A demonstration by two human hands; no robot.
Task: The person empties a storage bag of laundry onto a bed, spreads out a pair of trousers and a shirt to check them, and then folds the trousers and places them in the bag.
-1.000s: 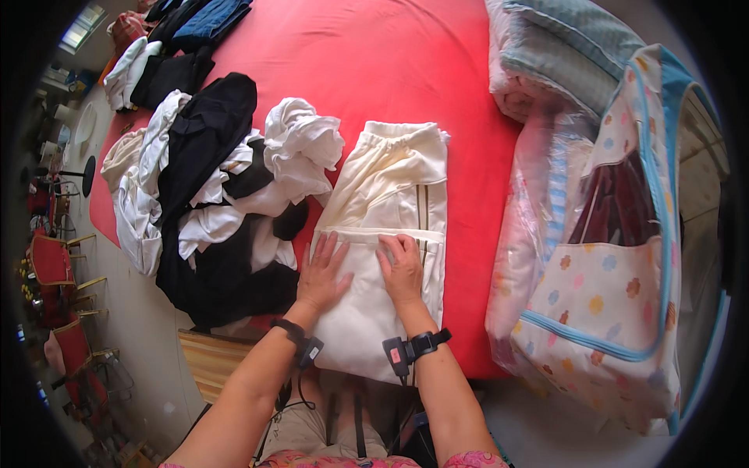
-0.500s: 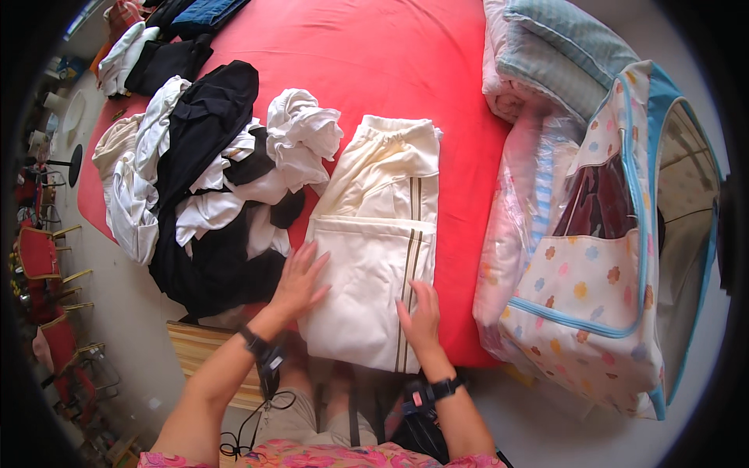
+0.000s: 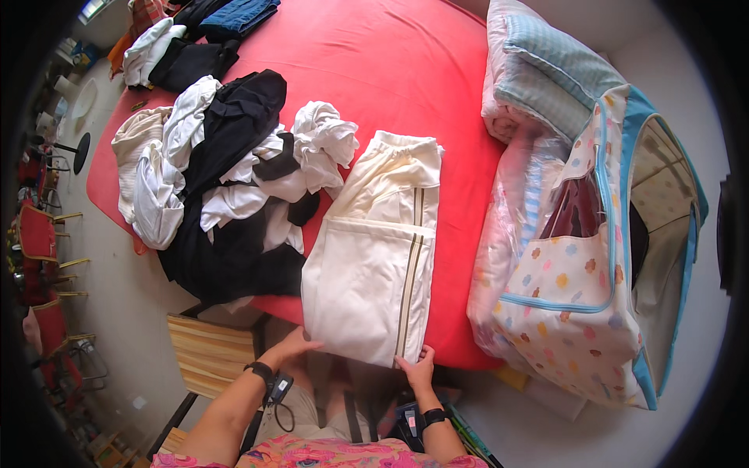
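Note:
A pair of cream-white trousers (image 3: 363, 281) with an elastic waist and dark side stripes lies on the red-covered bed, its lower legs folded up over the upper part. At the near left corner of the fold, my left hand (image 3: 292, 347) has its thumb on the cloth, with the other fingers partly hidden. My right hand (image 3: 419, 368) grips the near right corner by the stripe, thumb on top. To the left of the trousers lies a loose heap of black and white clothes (image 3: 226, 187).
The red bed sheet (image 3: 382, 62) spreads beyond the trousers. Folded clothes (image 3: 191, 62) lie at the far left. On the right stand a patterned storage bag (image 3: 562, 312) with blue trim and a folded quilt (image 3: 538, 78). A wooden chair (image 3: 211, 351) stands near my left arm.
Both hands have drawn back toward me, from lying on the folded trousers to their near corners. The view has shifted slightly, and the trousers stay folded.

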